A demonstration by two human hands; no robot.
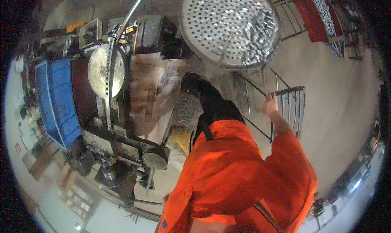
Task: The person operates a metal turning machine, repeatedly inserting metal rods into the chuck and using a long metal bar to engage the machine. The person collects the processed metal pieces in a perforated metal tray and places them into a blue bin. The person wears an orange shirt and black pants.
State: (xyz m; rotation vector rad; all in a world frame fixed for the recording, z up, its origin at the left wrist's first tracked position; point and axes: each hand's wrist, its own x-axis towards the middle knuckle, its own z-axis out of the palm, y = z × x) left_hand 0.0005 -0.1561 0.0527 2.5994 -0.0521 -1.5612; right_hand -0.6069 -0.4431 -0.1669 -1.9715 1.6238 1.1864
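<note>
My right hand [271, 105] is closed beside the top edge of a slatted metal rack [293, 111]. A thin, blurred line runs from its fingers up toward a round perforated metal pan [216, 27]; what they grip cannot be made out. Small shiny metal pieces [262, 35] are heaped on the right part of this pan. Of my left hand [164, 201], only a sliver of skin shows beside the orange sleeve at the lower edge; its fingers are hidden. My legs, in dark trousers, stand between the machine and the rack.
At left stands a machine with a round metal disc [116, 72], a perforated bar and a lower wheel [154, 161]. A blue crate [59, 102] is beyond it. Upper right, a red container [311, 15] holds more shiny pieces. A dark box [151, 33] stands at the back.
</note>
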